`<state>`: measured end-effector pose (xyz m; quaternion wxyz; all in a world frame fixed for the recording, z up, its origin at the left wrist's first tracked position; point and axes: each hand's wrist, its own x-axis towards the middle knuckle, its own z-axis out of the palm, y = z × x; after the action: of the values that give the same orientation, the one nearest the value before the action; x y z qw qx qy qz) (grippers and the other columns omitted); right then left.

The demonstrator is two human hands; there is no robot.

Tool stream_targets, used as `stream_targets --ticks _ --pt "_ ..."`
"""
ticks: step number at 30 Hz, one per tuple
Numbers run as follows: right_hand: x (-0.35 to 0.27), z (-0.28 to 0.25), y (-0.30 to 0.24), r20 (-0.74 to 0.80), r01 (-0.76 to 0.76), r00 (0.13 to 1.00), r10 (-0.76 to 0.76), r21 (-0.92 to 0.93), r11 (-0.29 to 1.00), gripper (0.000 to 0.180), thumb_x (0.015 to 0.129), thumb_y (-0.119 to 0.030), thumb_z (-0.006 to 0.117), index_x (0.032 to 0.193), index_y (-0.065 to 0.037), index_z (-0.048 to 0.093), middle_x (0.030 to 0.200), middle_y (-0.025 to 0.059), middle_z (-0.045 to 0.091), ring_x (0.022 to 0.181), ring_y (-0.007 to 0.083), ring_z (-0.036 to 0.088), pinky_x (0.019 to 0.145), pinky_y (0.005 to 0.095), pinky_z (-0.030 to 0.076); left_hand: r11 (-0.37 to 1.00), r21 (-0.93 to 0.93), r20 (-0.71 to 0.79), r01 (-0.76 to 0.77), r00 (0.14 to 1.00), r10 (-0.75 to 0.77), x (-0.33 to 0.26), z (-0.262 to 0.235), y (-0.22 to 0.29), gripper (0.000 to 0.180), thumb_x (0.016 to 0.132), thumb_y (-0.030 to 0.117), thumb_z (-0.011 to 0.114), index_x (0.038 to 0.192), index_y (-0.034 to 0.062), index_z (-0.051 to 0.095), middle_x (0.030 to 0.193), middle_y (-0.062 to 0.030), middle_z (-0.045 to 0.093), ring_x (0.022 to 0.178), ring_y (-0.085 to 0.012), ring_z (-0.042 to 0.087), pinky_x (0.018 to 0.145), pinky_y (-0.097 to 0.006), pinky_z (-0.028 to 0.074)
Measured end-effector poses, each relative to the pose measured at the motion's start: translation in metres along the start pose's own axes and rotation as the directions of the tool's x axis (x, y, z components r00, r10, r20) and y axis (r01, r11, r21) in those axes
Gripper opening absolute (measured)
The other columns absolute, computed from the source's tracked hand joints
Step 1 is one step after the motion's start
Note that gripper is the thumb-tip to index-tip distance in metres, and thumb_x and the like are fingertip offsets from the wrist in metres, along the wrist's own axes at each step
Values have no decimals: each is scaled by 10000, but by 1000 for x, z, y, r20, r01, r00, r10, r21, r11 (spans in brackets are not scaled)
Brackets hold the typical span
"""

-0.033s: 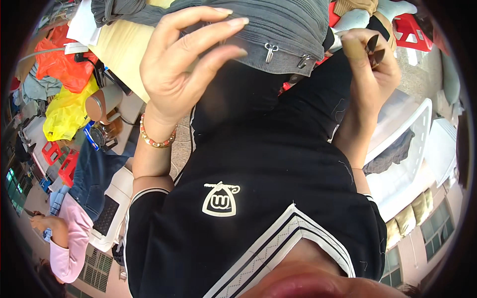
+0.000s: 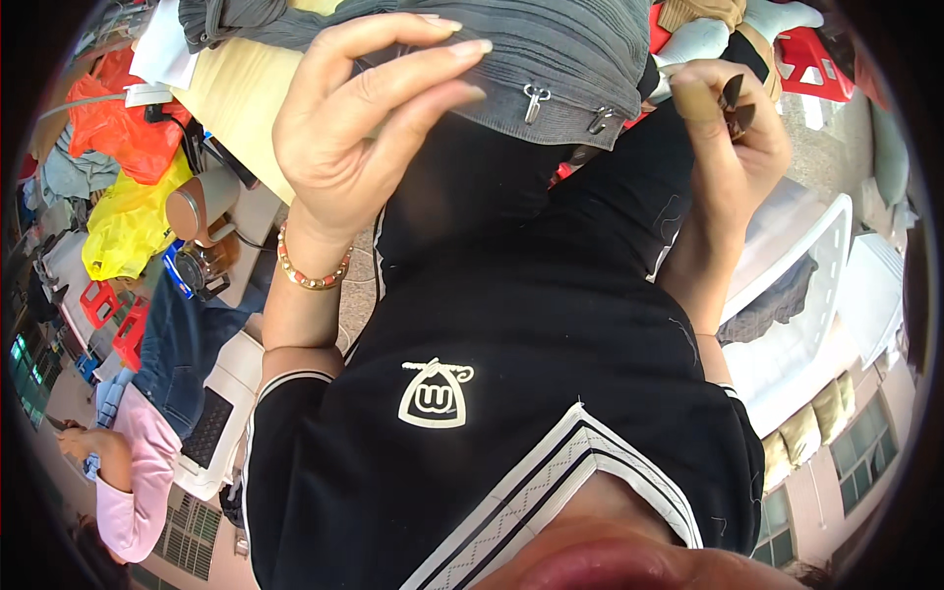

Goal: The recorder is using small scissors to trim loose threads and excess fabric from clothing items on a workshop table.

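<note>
Two hands work on a grey ribbed garment with zippers at the top of the frame.

The left hand (image 2: 364,128), upper centre-left, pinches the grey garment (image 2: 560,59) at its edge between thumb and fingers. The right hand (image 2: 733,128), upper right, grips a small dark tool (image 2: 736,98), just beside the garment's zipper pulls (image 2: 536,98).

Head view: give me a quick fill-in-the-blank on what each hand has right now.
1. The left hand grips a ribbed garment whose colour is ____.
2. The right hand pinches a small dark tool between thumb and ____.
3. Two metal ____ pulls hang from the garment's lower edge.
4. A beaded ____ sits on the left wrist.

Missing words: grey; fingers; zipper; bracelet
</note>
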<state>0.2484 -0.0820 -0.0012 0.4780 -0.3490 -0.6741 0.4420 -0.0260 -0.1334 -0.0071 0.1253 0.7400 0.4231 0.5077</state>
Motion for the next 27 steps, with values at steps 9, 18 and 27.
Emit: stream_targets --ticks 9,18,27 --pt "4 10 -17 76 46 996 -39 -98 994 152 835 101 642 966 47 698 884 64 730 807 86 664 744 200 512 996 50 -149 -71 986 78 -5 15 2 172 805 -52 750 958 11 702 963 -97 650 844 -185 661 730 -278 557" --pt "5 9 -16 173 158 977 -126 -191 969 307 734 50 739 1037 30 697 821 40 711 730 69 637 676 200 493 996 59 -139 -68 987 76 -7 9 11 127 846 -27 718 959 -3 666 957 -121 637 820 -202 648 708 -275 541" --pt "33 13 -45 504 363 851 -148 -360 860 375 822 -71 748 1174 30 665 994 82 661 822 147 625 725 256 470 983 156 -65 -95 992 106 -3 3 23 145 835 -29 723 964 -3 661 946 -113 651 821 -215 641 686 -277 522"
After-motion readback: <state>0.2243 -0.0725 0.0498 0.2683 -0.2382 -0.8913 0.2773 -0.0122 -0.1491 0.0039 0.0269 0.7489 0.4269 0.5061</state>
